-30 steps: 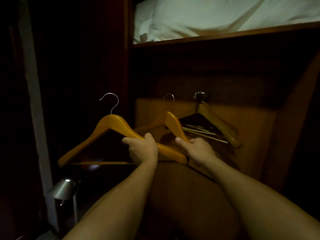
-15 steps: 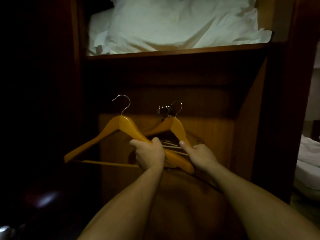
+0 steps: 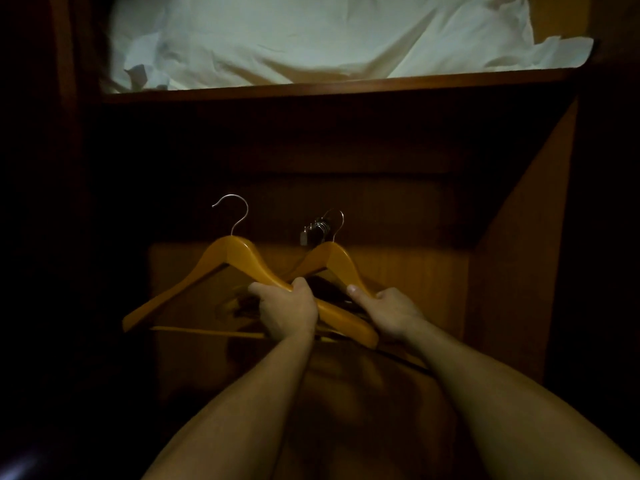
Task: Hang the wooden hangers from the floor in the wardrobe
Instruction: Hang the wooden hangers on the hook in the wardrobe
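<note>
"Gripping them by the sloping arms, why?"
"Leaves the hooks free above each hand, I'd say. The left hand (image 3: 287, 311) clasps the first hanger (image 3: 227, 259), the right hand (image 3: 393, 313) the second hanger (image 3: 334, 259), just below the hung hooks (image 3: 316, 231) beyond."

The left hanger (image 3: 221, 268) is smooth wood under amber lacquer with a soft sheen. The right hanger (image 3: 334, 259) has the same lacquered wood. The hook (image 3: 239, 211) is bright, bare metal wire. The wardrobe back panel (image 3: 415, 282) is fine-grained wood, satin. The shelf (image 3: 346, 87) is darker smooth wood. The bedding (image 3: 311, 36) is white matt cloth, creased.
</note>
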Action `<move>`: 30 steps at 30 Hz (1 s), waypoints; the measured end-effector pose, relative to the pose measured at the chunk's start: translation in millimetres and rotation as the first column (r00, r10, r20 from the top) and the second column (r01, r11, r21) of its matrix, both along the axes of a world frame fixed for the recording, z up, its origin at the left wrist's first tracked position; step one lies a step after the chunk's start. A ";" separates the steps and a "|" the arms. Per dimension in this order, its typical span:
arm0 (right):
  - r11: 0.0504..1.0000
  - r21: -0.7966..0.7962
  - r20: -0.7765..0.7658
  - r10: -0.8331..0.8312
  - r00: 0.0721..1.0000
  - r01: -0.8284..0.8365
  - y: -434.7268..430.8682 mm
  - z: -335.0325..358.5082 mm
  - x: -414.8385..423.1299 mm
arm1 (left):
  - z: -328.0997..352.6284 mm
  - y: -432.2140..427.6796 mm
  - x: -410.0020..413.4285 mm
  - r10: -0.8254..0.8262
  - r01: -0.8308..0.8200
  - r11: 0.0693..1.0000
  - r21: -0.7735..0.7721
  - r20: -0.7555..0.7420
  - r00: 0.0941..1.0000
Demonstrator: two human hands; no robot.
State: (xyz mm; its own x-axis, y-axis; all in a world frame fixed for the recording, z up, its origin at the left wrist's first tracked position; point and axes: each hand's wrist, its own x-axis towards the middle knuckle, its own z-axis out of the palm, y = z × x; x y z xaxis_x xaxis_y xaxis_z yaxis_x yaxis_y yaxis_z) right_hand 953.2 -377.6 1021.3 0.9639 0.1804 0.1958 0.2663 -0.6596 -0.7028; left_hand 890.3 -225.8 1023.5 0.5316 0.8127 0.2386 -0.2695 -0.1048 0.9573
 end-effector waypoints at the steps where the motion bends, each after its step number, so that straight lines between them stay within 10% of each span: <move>1: 1.000 -0.011 -0.006 0.009 1.000 -0.009 2.9 0.9 6.0 | -0.6 1.1 5.7 -0.003 0.003 1.000 -0.006 -0.002 1.000; 21: 0.976 -0.130 -0.155 0.156 0.976 -0.177 20.4 -4.7 80.8 | -13.4 19.6 77.9 0.069 -0.069 0.998 0.005 -0.027 0.997; 30: 0.932 -0.361 0.181 0.111 0.977 -0.039 6.9 -1.5 74.0 | -12.1 4.1 74.7 0.060 -0.060 0.998 0.002 -0.020 0.998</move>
State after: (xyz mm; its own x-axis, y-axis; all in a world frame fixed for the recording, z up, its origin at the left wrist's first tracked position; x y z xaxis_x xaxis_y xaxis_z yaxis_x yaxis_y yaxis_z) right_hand 1027.1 -370.7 1019.7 0.8938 0.3431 0.2888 0.4330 -0.8279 -0.3565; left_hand 965.0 -221.8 1011.4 0.4865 0.8429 0.2298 -0.2439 -0.1215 0.9621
